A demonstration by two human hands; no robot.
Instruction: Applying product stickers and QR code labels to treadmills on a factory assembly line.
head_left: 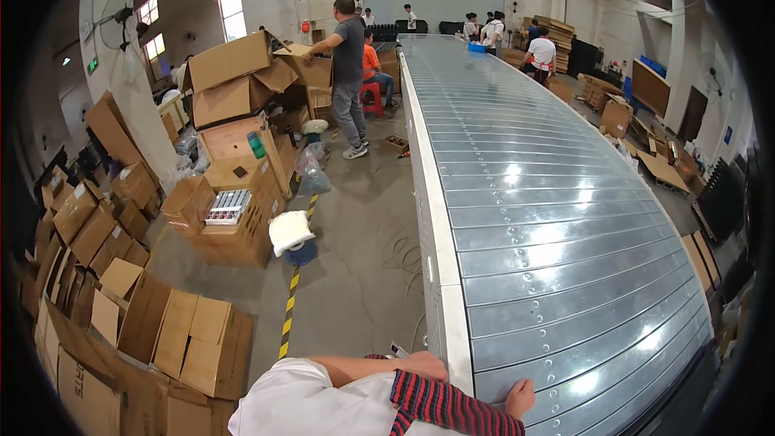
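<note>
At the bottom edge my left arm is bare and lies across my white shirt (295, 400). My left hand (428, 366) sits at the near white side rail of a long conveyor (452, 331); its fingers are hidden. My right hand (521, 397), coming out of a red and dark striped sleeve (444, 408), rests on the conveyor's shiny metal slats (557, 218) with nothing in it. The slatted belt runs away from me to the far end of the hall.
Left of the conveyor are stacks of open and flattened cardboard boxes (186, 331), a white bundle on a blue stool (291, 234) and a yellow-black floor line (289, 307). A person in grey (349, 73) handles a box; other people stand at the far end (492, 32).
</note>
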